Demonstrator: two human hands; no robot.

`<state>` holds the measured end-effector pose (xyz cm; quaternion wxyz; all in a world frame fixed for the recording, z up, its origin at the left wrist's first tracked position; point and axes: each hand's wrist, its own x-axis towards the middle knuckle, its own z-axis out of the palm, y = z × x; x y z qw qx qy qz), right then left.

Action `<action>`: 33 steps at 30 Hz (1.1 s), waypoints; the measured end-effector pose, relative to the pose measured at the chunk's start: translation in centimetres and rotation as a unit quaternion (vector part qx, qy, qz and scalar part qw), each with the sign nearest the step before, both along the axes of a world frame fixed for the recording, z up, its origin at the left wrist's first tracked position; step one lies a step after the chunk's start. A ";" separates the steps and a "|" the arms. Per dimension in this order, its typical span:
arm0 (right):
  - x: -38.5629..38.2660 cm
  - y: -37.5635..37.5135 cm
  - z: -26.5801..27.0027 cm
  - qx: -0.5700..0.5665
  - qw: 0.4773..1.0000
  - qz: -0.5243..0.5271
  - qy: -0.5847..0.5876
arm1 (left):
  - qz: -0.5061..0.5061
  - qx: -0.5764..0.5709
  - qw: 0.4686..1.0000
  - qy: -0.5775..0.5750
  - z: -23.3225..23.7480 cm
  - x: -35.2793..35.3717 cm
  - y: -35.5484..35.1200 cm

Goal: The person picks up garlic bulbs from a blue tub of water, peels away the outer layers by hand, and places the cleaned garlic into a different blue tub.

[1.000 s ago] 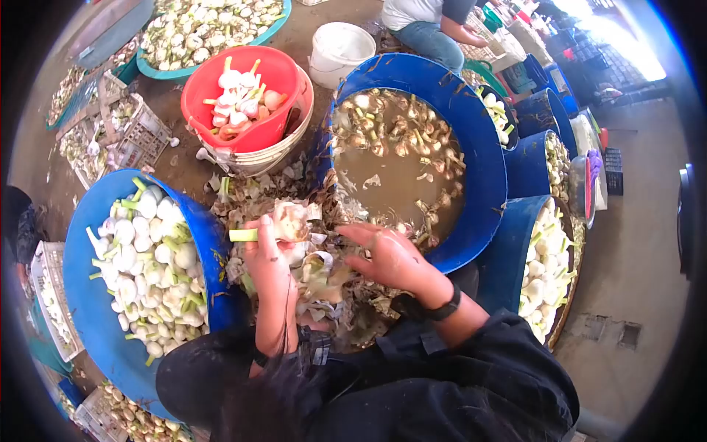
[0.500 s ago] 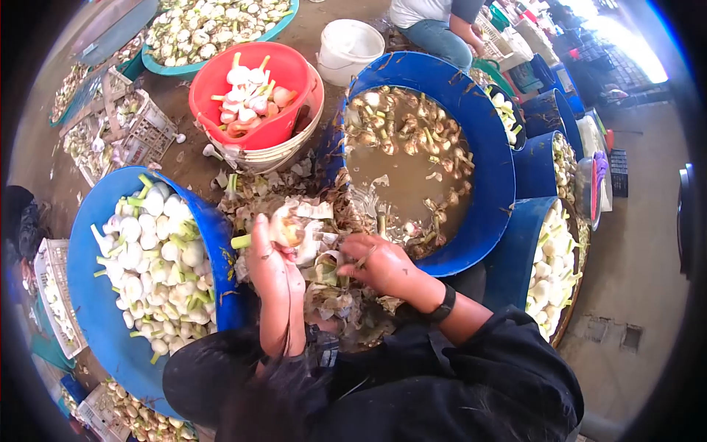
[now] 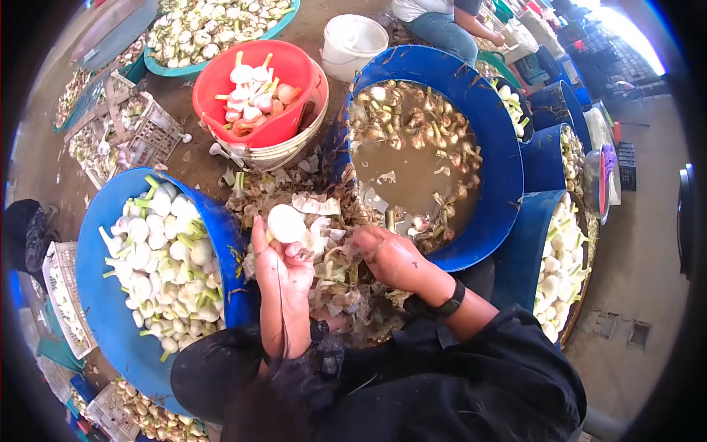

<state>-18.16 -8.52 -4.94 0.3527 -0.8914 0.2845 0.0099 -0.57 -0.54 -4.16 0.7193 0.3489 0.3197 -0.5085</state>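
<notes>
A white, peeled garlic bulb (image 3: 286, 223) rests in my left hand (image 3: 283, 269), whose fingers curl round its lower side. To the right, my right hand (image 3: 390, 258) is closed, its fingertips over the pile of peelings; whatever it may hold is too small to make out. Dry skins (image 3: 335, 276) lie heaped below and between both hands. On the left a blue tub (image 3: 110, 302) holds clean white bulbs (image 3: 169, 250). Another blue tub (image 3: 493, 169) at the right contains brown water with unpeeled bulbs (image 3: 420, 121) in it.
Behind the peelings, a red basin (image 3: 287, 66) of pinkish bulbs sits on stacked buckets. A white bucket (image 3: 353, 44) stands farther back, near a seated person (image 3: 442, 29). More tubs (image 3: 508, 250) line the right, and crates (image 3: 155, 132) stand at the left.
The bulb in my left hand now shows a smooth white surface where brownish skin showed before. My right hand has shifted slightly, and the whole view has moved a little.
</notes>
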 end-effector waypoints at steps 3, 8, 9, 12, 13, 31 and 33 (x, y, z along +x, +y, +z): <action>2.5 0.3 2.0 0.016 0.983 -0.087 -0.161 | -0.016 -0.001 1.000 0.016 -0.2 -0.6 0.1; 3.1 -2.1 -0.9 0.162 0.946 -0.138 -0.244 | 0.251 -0.086 0.956 -0.125 -1.8 4.2 4.6; 2.3 -4.0 -1.5 0.198 0.933 -0.228 -0.196 | 0.305 -0.067 0.926 -0.211 -0.5 4.2 4.8; -4.7 -12.8 -10.9 0.043 0.898 -0.420 -0.122 | 0.265 0.057 0.918 -0.291 0.9 3.2 3.4; -7.7 -15.4 -10.8 0.041 0.907 -0.414 0.071 | 0.218 0.069 0.914 -0.335 -0.1 2.6 2.7; 0.6 -4.0 -0.7 0.212 0.898 -0.285 -0.260 | -0.297 -0.060 0.885 -0.352 -0.3 -6.0 -2.6; 1.5 -2.3 0.3 -0.073 0.964 -0.112 -0.230 | -0.291 0.012 0.872 -0.393 -0.7 -4.0 -1.7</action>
